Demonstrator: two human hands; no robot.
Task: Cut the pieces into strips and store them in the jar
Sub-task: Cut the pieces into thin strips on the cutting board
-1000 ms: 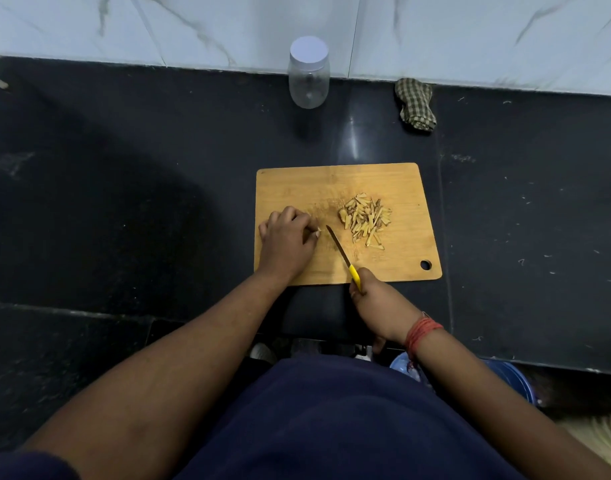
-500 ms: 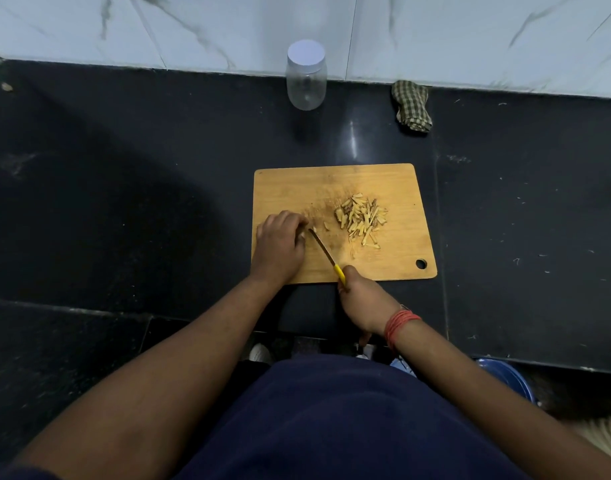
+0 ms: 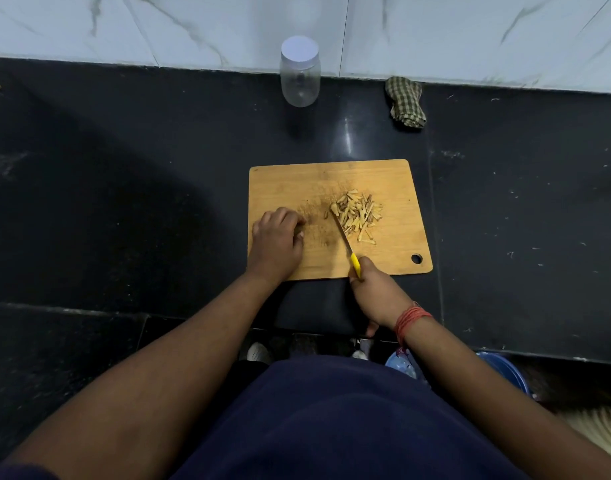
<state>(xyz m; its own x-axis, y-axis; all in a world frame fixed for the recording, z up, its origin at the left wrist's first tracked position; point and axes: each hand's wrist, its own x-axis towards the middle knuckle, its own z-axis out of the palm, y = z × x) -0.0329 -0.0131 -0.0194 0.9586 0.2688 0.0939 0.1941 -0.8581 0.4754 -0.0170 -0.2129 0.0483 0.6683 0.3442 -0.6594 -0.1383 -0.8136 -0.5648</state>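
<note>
A wooden cutting board (image 3: 396, 188) lies on the black counter. On its middle right sits a pile of pale cut strips (image 3: 357, 216). My right hand (image 3: 376, 292) grips the yellow handle of a small knife (image 3: 355, 264); the blade slants up-left and its tip touches the pile's left edge. My left hand (image 3: 278, 237) rests on the board's left part, knuckles up and fingers curled, with nothing showing under them. The clear jar (image 3: 300, 77) stands far back by the wall, its white lid on, and looks empty.
A folded checked cloth (image 3: 405, 102) lies by the wall, right of the jar. The white marble wall bounds the counter at the back. A blue tub (image 3: 505, 372) shows below the counter's front edge on the right.
The knife blade has moved right, from beside my left hand's fingertips to the strip pile. The small bits near the fingers are now against the pile. My left hand has stayed put.
</note>
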